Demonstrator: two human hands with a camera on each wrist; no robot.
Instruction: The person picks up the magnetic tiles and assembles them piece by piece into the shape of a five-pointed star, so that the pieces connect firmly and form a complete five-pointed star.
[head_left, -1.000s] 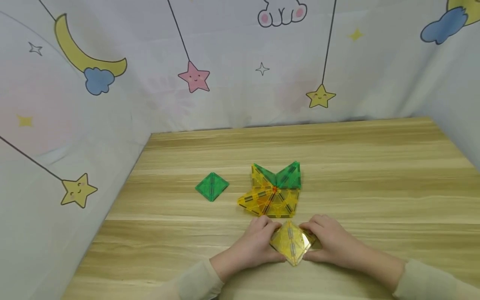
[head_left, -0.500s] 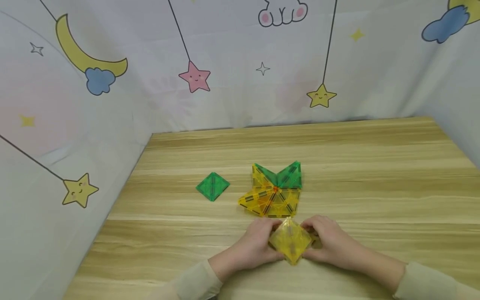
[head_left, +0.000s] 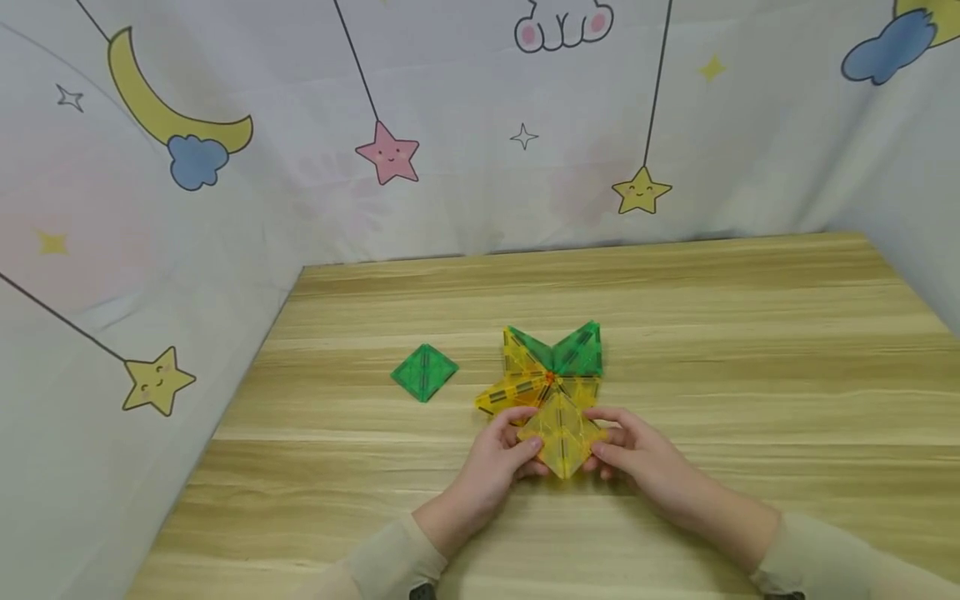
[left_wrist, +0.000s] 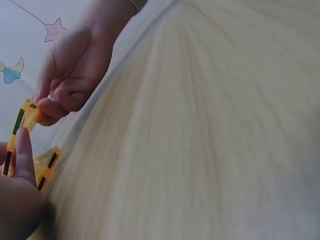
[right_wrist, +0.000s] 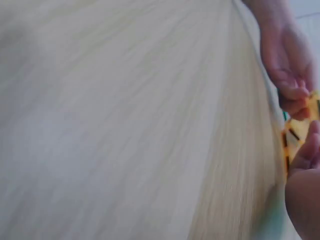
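Between both hands is a yellow diamond of joined triangular magnetic tiles point(head_left: 562, 437), lifted off the table and tilted. My left hand point(head_left: 491, 462) pinches its left corner, thumb on the near face. At the opposite corner my right hand point(head_left: 656, 467) pinches it the same way. Just behind, and partly covered by the diamond, lies a yellow and green magnetic-tile shape point(head_left: 581, 354) with raised points and an orange centre. Whether the two touch cannot be told. In the left wrist view, the held tiles point(left_wrist: 22, 120) appear edge-on between the fingers.
A flat green diamond of two triangular magnetic tiles point(head_left: 424, 373) lies on the wooden table point(head_left: 712, 333), left of the larger shape. A white cloth point(head_left: 465, 200) printed with stars and moons hangs behind the table and along its sides.
Both hands have carried the yellow diamond forward and slightly left, from in front of the larger shape to over its near part. The thumbs now lie on its near face. The green diamond has stayed put.
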